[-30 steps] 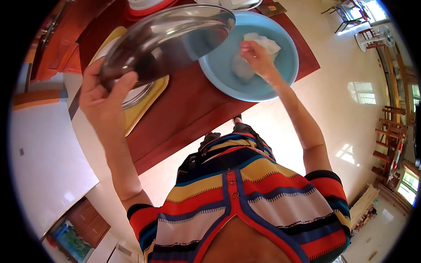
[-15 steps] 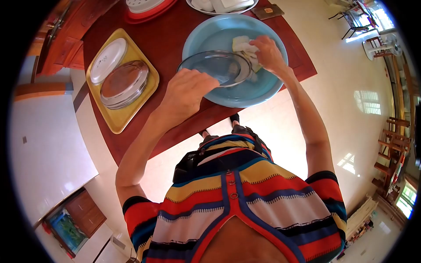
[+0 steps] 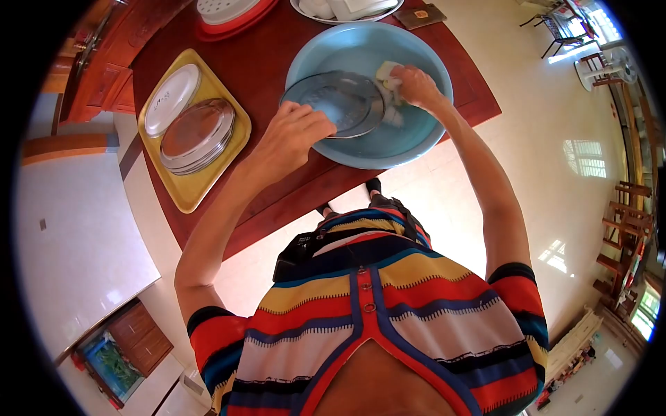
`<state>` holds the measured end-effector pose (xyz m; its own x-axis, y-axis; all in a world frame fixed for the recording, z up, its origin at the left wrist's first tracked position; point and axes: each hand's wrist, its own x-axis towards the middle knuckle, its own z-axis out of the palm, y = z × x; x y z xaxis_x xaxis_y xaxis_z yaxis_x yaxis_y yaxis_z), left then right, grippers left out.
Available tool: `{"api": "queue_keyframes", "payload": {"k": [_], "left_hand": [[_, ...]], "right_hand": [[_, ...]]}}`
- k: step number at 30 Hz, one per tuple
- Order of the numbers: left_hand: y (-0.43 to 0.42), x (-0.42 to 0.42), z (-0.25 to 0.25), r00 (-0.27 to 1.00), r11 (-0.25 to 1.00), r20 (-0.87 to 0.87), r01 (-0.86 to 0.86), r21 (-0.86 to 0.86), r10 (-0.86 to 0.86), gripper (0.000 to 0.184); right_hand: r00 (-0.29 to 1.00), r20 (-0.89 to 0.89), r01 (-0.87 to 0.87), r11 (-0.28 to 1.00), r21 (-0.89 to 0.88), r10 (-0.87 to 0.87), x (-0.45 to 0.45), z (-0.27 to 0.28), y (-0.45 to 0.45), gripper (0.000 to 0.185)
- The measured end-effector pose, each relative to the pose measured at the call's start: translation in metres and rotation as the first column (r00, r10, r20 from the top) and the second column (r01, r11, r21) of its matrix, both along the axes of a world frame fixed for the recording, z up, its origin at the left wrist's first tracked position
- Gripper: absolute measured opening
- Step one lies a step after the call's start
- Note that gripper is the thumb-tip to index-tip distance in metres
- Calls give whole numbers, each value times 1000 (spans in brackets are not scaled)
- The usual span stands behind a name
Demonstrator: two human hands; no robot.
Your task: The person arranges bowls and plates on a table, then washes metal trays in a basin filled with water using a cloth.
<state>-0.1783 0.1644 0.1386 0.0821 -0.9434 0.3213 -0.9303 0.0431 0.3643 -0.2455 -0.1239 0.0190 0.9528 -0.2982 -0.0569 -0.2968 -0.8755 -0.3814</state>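
My left hand (image 3: 295, 135) grips the near left rim of a clear oval glass dish (image 3: 340, 104), which is tilted over the left part of a blue basin (image 3: 402, 154). Inside the basin, at its right side, my right hand (image 3: 418, 88) is closed on a pale yellow and white cloth (image 3: 388, 73), close to the dish's right end. Part of the cloth hangs down toward the bottom of the basin.
On the red-brown table (image 3: 267, 62), a yellow tray (image 3: 187, 197) at the left bears a white oval dish (image 3: 173, 97) and stacked shiny oval dishes (image 3: 198, 135). Behind are a red and white container (image 3: 232, 14), a bowl of white dishes (image 3: 354, 8) and a brown flat object (image 3: 423, 16).
The glass dish has come from above the tray at the left to over the basin, with my left hand. Most recently it shifted slightly left, and my right hand moved the cloth a little toward it.
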Motion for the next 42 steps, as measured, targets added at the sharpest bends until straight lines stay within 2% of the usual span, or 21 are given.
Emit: {"api": "queue_keyframes", "payload": {"k": [4, 6, 10, 12, 14, 16, 17, 19, 23, 25, 26, 28, 29, 30, 31, 32, 34, 35, 37, 40, 42], "left_hand": [[-1, -1, -17, 999, 999, -16, -35, 4, 35, 25], [-2, -3, -29, 998, 999, -46, -48, -9, 48, 24], [-1, -3, -50, 994, 998, -99, -56, -8, 55, 22], [0, -3, -51, 991, 999, -129, -39, 12, 40, 21], [3, 1, -54, 987, 999, -155, -31, 33, 35, 21], [8, 3, -59, 983, 997, -181, -7, 71, 20, 20], [8, 4, -60, 983, 997, -181, -12, 73, 25, 20], [8, 5, -60, 972, 999, -236, 6, 46, 4, 24], [11, 5, -58, 975, 997, -220, -9, 79, 26, 26], [12, 2, -52, 999, 998, -2, -43, 52, 43, 26], [15, -3, -48, 999, 997, -6, -49, 55, 50, 26], [22, -16, -30, 920, 922, 63, -386, -22, 387, 38], [28, -20, -37, 919, 921, 63, -390, -17, 390, 38], [34, -24, -44, 762, 796, -273, -606, 18, 587, 40], [40, -27, -49, 468, 630, -558, -765, 132, 685, 44], [43, -28, -55, 461, 622, -556, -772, 134, 692, 44], [31, -27, -52, 101, 597, -673, -571, 564, 733, 42], [22, -30, -48, 92, 609, -694, -569, 552, 714, 33], [15, -28, -58, 89, 632, -713, -548, 548, 696, 28], [8, -26, -64, 74, 643, -729, -537, 546, 681, 22], [7, -23, -66, 67, 633, -728, -551, 543, 683, 19]], "right_hand": [[993, 114, -17, 1000, 8, 16, -15, 43, 17, 28], [987, 161, -82, 927, 367, 23, -20, 64, 32, 32], [969, 209, -211, 891, 402, 135, -19, 66, 71, 32], [866, 370, -438, 867, 240, 335, -16, 48, 86, 35], [841, 352, -511, 819, 263, 412, -11, 38, 88, 37], [838, 341, -449, 893, -12, 426, 1, 15, 85, 38], [836, 342, -454, 891, -11, 430, 8, 0, 81, 38], [908, 291, -245, 946, -210, 300, 21, -23, 65, 35], [973, 146, -129, 948, -291, 177, 38, -36, 41, 34], [977, 169, -68, 940, -335, 131, 42, -41, 41, 34], [977, 166, -76, 940, -332, 138, 43, -45, 41, 34], [974, 179, -51, 900, -432, 142, 47, -54, 43, 36], [973, 178, -55, 902, -428, 144, 50, -58, 42, 36], [976, 188, -17, 902, -432, 109, 50, -60, 43, 37], [977, 197, 18, 899, -437, 76, 50, -60, 46, 37], [977, 197, 9, 901, -434, 86, 51, -60, 50, 37], [977, 211, 62, 909, -412, 29, 54, -51, 57, 22], [976, 214, 57, 908, -414, 36, 55, -45, 61, 22], [965, 225, -74, 965, -253, 133, 54, -36, 68, 36], [911, 383, -111, 984, -137, 156, 56, -33, 90, 27], [903, 391, -129, 981, -144, 176, 53, -33, 103, 32]]}}
